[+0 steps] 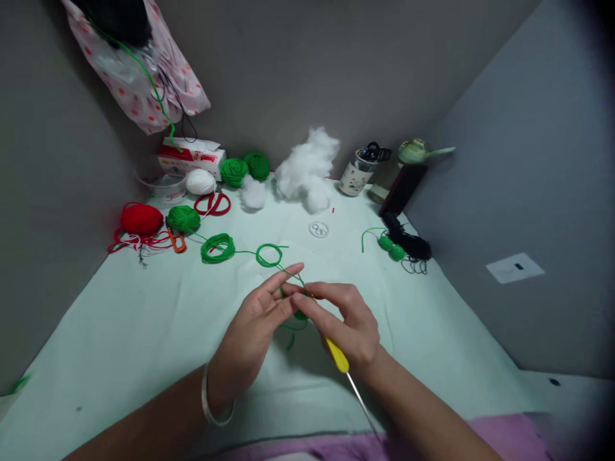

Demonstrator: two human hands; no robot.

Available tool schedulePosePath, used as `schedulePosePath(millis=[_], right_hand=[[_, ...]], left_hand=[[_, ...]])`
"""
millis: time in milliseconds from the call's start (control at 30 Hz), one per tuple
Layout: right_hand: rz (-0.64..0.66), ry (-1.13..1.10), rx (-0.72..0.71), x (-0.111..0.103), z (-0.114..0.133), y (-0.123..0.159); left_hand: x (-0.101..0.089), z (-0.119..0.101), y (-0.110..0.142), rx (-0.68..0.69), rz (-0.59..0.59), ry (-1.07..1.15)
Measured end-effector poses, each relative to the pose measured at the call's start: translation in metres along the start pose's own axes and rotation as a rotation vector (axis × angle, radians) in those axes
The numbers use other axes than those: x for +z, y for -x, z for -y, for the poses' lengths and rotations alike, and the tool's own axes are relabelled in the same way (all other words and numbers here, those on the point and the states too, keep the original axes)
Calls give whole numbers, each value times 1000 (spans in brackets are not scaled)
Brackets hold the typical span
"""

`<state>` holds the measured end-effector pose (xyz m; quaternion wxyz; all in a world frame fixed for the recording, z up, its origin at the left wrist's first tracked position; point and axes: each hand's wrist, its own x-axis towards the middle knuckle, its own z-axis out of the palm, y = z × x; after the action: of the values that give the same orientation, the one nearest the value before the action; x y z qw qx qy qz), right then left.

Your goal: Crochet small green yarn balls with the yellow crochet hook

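My right hand is closed on a yellow-handled crochet hook whose metal shaft sticks out toward me. My left hand pinches a small green crochet piece with green yarn running over its raised forefinger. The two hands meet over the pale green table. The yarn runs left through loose coils to a green yarn ball.
Red yarn, red scissors, a white ball, two green balls, white stuffing, a jar, small green pieces by black yarn lie at the back. A patterned bag hangs at the top left.
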<state>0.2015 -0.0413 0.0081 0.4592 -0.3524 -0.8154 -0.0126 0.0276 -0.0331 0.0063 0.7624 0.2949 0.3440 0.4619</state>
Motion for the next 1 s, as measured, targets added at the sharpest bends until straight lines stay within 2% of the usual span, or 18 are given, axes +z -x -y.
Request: schedulePosePath(millis=[67,200,333,433,500,533,600,667,733,767,833,1000], right_hand=[[-12,-101,43,0,0,1],[-45,-504,293,-3,-8,-4],[-109,-828,552,-7,-17,-11],[-90,-1005,672,-7,-17,-15],[-80,-957,650,-5,-14,-14],[-70,-851,598,-3,-11,-12],[-41,-512,407,0,-6,-8],[-16,-166,149,2,-3,-2],[-7,17,-55,3,-1,2],[-7,39,-86,2,-2,3],[-11,-49,-24,1,-3,3],[-45,-546,316,-7,-12,-5]], left_hand=[[1,-2,0,-80,43,102],[-4,-13,-4,-142,124,195],[-9,-25,-5,-134,199,153],[-8,-22,-4,-98,239,64],[-7,-16,-3,-35,195,2],[-6,-12,-3,0,149,-23],[-3,-5,-2,51,53,-48],[-1,-1,-2,45,2,-25],[1,0,-2,-17,9,38],[1,-1,-2,-58,23,68],[1,-6,-4,-128,54,94],[-7,-23,-8,-155,76,17]])
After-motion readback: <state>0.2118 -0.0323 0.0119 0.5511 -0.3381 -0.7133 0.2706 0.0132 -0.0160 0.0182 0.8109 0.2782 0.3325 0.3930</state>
